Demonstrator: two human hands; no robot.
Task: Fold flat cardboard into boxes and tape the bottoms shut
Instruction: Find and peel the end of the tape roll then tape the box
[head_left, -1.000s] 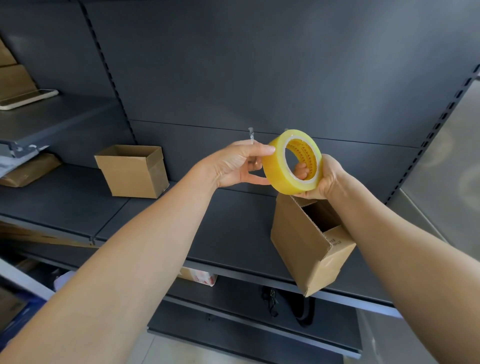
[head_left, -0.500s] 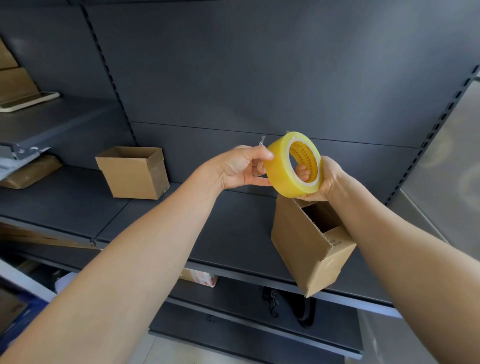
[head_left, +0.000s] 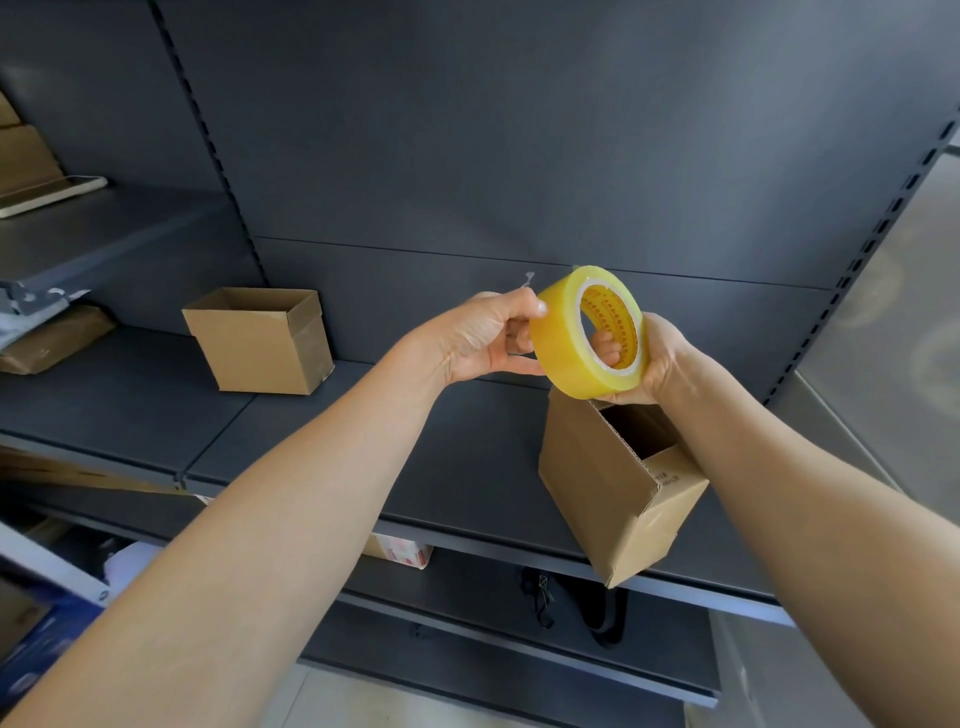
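- Reads as a shop or stockroom, used as a packing spot.
- Dark grey metal gondola shelving (head_left: 519, 130) fills the frame: flat back panels, with slotted uprights (head_left: 208, 156) at upper left and along the right edge.
- Open cardboard box (head_left: 260, 343) sits on the middle shelf (head_left: 130, 405), left of centre.
- Second box (head_left: 618, 488) is at the shelf's front edge, lower right.
- Brown cardboard (head_left: 23, 156) at far upper left; tape roll (head_left: 566, 338) at centre.

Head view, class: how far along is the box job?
Done: two boxes look folded, the left box standing on the shelf, the near box tilted at its edge. In hand: the right hand holds the tape roll through its core; the left hand pinches its rim. Left: taping, apparently; the near box's bottom is hidden.
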